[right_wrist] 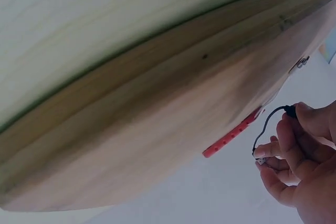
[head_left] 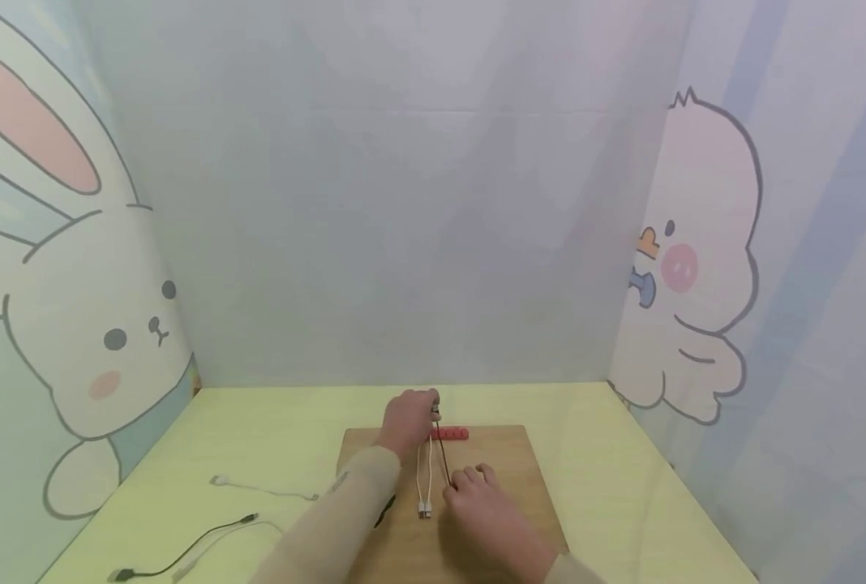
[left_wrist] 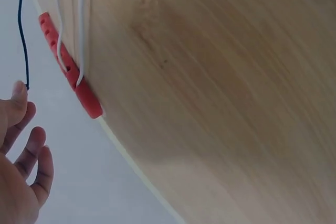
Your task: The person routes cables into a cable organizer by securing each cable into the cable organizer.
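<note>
A thin black charging cable [head_left: 443, 454] is stretched between my two hands. My left hand [head_left: 407, 423] pinches its far end, where a metal plug shows, above the far edge of a wooden board. Nearer to me, over the board's right half, my right hand [head_left: 487, 507] pinches the near end; the right wrist view shows a black connector [right_wrist: 291, 110] at its thumb and fingertip. Just below the left hand, a red cable holder [head_left: 451, 434] with several slots lies along the board's far edge. A white cable [left_wrist: 81, 30] runs from one slot, its two strands leading to white plugs [head_left: 424, 509].
The wooden board [head_left: 506, 454] lies on a pale yellow table [head_left: 623, 487]. To the left are a white cable [head_left: 258, 488], a black cable [head_left: 185, 553] and another pale cable [head_left: 217, 542]. A small black item [head_left: 385, 513] shows beside the left forearm. Printed fabric walls surround the table.
</note>
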Tool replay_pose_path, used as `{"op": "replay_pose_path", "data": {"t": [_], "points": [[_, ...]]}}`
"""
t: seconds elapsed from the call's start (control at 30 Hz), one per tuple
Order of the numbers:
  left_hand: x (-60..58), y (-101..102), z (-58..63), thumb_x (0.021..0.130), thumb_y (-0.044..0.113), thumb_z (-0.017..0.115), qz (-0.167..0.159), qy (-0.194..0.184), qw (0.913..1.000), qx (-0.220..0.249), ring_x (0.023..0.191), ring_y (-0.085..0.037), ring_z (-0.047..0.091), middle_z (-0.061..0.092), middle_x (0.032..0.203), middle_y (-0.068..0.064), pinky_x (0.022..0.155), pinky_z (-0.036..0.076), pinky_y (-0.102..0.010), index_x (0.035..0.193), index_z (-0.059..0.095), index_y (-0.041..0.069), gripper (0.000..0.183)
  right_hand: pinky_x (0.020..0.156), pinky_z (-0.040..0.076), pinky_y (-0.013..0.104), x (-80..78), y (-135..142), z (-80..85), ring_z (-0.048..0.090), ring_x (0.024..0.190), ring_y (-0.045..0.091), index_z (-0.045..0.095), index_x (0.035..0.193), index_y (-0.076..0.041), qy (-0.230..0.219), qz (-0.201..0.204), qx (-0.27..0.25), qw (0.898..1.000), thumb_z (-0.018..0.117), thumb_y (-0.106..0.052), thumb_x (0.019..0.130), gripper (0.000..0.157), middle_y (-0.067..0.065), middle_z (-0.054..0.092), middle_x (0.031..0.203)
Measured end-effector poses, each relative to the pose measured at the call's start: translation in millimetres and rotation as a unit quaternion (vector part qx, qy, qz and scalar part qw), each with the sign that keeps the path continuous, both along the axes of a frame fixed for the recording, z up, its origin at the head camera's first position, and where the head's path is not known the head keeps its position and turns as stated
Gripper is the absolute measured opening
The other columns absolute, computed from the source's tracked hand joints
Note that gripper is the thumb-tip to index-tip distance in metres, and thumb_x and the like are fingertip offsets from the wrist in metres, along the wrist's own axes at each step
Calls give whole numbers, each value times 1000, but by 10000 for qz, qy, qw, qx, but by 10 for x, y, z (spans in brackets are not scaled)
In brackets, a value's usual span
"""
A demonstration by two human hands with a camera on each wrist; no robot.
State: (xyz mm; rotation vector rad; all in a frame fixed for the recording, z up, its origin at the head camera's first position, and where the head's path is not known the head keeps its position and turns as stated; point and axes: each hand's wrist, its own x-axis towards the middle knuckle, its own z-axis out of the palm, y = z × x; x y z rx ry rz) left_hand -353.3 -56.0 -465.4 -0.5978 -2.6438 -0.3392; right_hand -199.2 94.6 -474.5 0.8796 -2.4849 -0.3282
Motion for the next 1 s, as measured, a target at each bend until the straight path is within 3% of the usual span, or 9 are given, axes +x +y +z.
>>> {"op": "replay_pose_path", "data": {"t": [0.27, 0.37, 0.53, 0.77, 1.0], "points": [[-74, 52, -163, 82, 20, 78, 180, 408, 9940, -997, 62, -16, 61, 66, 69, 7, 57, 48, -36, 81, 60, 20, 19, 85, 47, 45, -88, -81, -50, 57, 82, 18, 70, 79, -18, -1145, 17, -195, 9932, 74, -24, 77, 8, -2, 61, 84], [-113, 91, -236, 83, 17, 77, 200, 489, 9924, -1107, 64, -18, 62, 66, 69, 6, 59, 50, -37, 83, 62, 20, 16, 84, 46, 42, -101, -98, -95, 57, 80, 17, 69, 73, -18, -1136, -24, -246, 9932, 73, -22, 79, 8, -2, 61, 80], [-112, 160, -231, 82, 21, 78, 345, 516, 9915, -1147, 64, -19, 62, 66, 69, 4, 61, 51, -38, 83, 63, 19, 15, 80, 46, 38, -113, -109, -99, 55, 75, 14, 69, 70, -20, -1146, -70, -214, 9932, 73, -22, 80, 11, -3, 59, 77], [-100, 196, -206, 84, 26, 77, 584, -36, 9927, -1054, 65, -16, 60, 66, 71, 3, 66, 52, -39, 85, 64, 19, 15, 73, 45, 35, -139, -110, -84, 54, 73, 13, 70, 77, -18, -1602, -232, -313, 9863, 72, -19, 82, 5, -4, 60, 77], [-111, 231, -58, 87, 18, 70, 923, -717, 9915, -564, 67, -19, 61, 65, 70, 3, 77, 51, -49, 80, 66, 18, 8, 63, 43, 26, -179, -78, -72, 44, 65, 8, 70, 74, -19, -1363, 197, -383, 9897, 73, -15, 83, 10, -6, 55, 71]]}}
